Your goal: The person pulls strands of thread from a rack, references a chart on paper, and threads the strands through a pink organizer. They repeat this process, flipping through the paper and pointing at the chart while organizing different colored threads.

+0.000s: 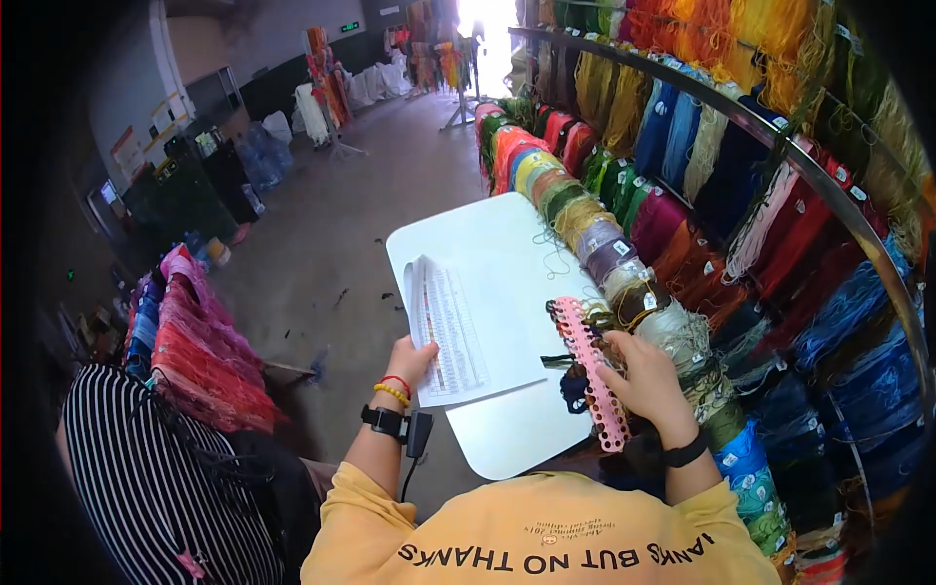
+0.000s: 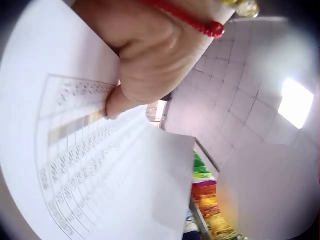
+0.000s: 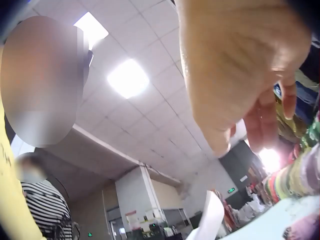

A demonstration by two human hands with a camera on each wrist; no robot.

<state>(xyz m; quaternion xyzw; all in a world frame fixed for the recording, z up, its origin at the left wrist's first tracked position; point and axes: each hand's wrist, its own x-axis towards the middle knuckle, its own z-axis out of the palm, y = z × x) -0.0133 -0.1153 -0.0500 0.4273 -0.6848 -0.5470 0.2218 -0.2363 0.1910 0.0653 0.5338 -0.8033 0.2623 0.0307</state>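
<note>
A bare grey concrete floor runs up the middle of the frame toward a bright doorway at top centre. Curved metal rails at the right carry hanging skeins of yarn in many colours. Dark bins stand at the upper left wall. Overhead, a tiled ceiling holds lit panels.

A white board with rounded corners carries the work. On it lie printed paper sheets with fine tables, a pink plastic strip with holes at its right edge, and some loose green thread near the yarn rolls.
</note>
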